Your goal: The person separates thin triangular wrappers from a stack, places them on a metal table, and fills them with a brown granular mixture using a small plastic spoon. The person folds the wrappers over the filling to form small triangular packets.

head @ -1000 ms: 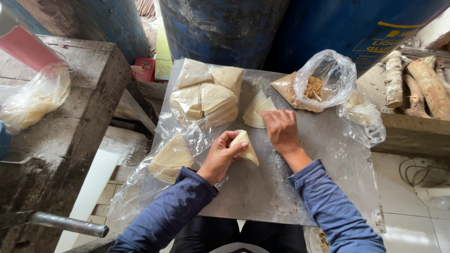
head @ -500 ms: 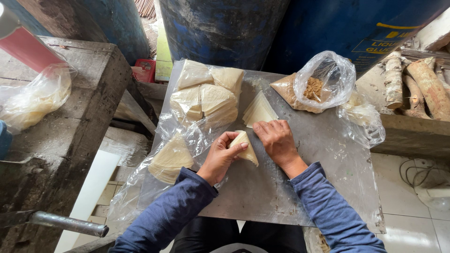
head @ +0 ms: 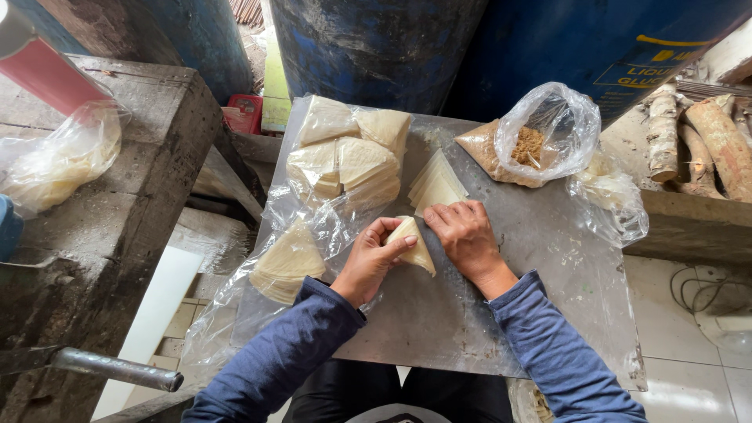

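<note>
My left hand (head: 370, 260) pinches a pale triangular pastry wrapper (head: 414, 243) folded into a cone, held just above the metal work table (head: 439, 321). Beside it my right hand (head: 468, 235) rests on the table, fingertips touching the cone's right edge. Just beyond my right hand lies a small stack of flat wrappers (head: 435, 184). An open clear bag of brown crumbly filling (head: 529, 145) sits at the far right of the table.
Piles of wrappers in clear plastic (head: 345, 160) fill the table's far left, another pile (head: 288, 262) at the near left. Blue drums (head: 376, 47) stand behind. A concrete block (head: 117, 219) with a plastic bag (head: 59, 160) is left; logs (head: 705, 141) right.
My right hand has drawn back from the flat wrapper stack toward me and now meets the folded cone held by my left hand. The left hand has stayed put.
</note>
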